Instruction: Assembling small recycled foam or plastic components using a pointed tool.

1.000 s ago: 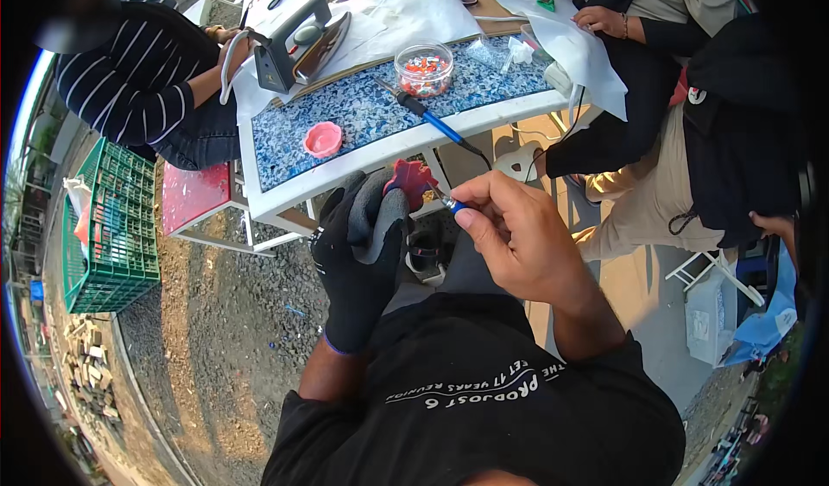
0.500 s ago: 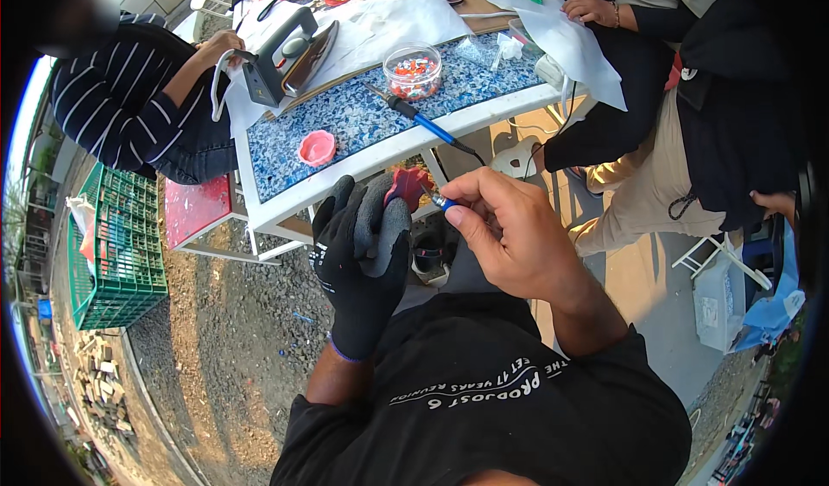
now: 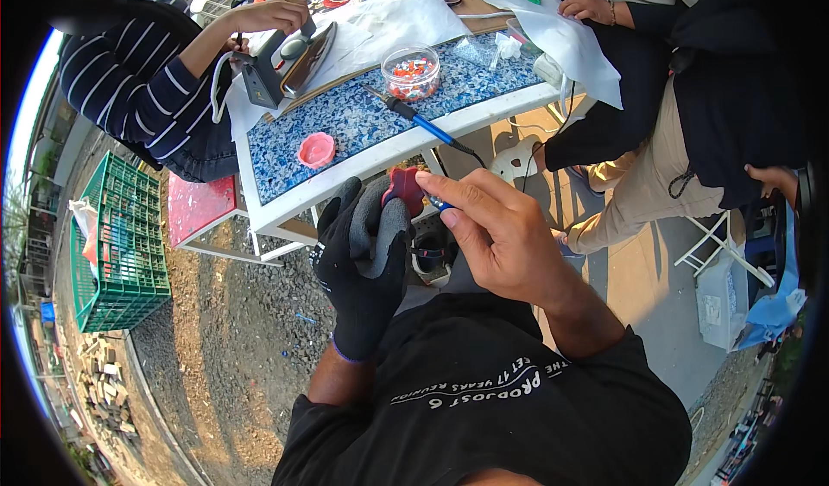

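Glove [image 3: 347, 266], black with grey-coated fingers, on left hand [image 3: 363, 235]; fingers curled shut around one side of a dark red, scalloped, flat-faced piece [image 3: 400, 190], material unclear. Piece held between both hands, just off the table's near edge. Right hand [image 3: 514, 240] bare: thumb and bent fingers pinched on a slim blue-handled tool [image 3: 439, 203], index reaching to piece's upper right edge; contact cannot be told. On blue-speckled, white-edged table [image 3: 274, 165]: pink scalloped dish [image 3: 316, 151], blue-handled corded iron [image 3: 423, 123], clear round tub [image 3: 410, 73] of red and white bits.
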Demonstrator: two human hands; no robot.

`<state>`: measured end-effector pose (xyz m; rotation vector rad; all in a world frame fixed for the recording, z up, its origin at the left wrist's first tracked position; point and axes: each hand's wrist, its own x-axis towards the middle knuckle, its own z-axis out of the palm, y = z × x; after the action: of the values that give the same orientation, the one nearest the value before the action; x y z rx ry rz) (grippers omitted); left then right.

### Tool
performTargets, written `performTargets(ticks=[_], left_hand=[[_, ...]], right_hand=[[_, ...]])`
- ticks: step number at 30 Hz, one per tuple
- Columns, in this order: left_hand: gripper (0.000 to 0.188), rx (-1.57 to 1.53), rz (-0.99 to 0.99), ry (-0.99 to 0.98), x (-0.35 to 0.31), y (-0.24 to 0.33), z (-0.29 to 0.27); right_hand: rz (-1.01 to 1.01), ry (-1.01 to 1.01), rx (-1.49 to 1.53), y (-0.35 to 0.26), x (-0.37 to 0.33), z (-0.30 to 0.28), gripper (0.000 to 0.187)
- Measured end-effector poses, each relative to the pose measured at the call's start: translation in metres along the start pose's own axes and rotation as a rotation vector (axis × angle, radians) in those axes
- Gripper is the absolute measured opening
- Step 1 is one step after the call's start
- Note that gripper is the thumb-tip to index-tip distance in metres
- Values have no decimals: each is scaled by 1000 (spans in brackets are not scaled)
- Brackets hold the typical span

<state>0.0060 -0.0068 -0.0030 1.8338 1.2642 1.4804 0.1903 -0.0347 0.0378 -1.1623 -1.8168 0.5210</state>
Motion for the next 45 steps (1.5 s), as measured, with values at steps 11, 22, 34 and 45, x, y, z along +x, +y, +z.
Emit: performTargets(ticks=[11,22,34,45], left_hand=[[25,-55,27,8,-2,-9,8],[26,-128,-201,25,-5,-27,4],[22,-162,-343,12,-13,-32,-4],[24,-111,-287,-61,-10,-39,9]], right_hand=[[-94,66,-55,12,-5,14,46],[305,405,556,77,-2,17,20],[623,555,726,207,17,5,21],[540,605,431,218,-13,19,21]])
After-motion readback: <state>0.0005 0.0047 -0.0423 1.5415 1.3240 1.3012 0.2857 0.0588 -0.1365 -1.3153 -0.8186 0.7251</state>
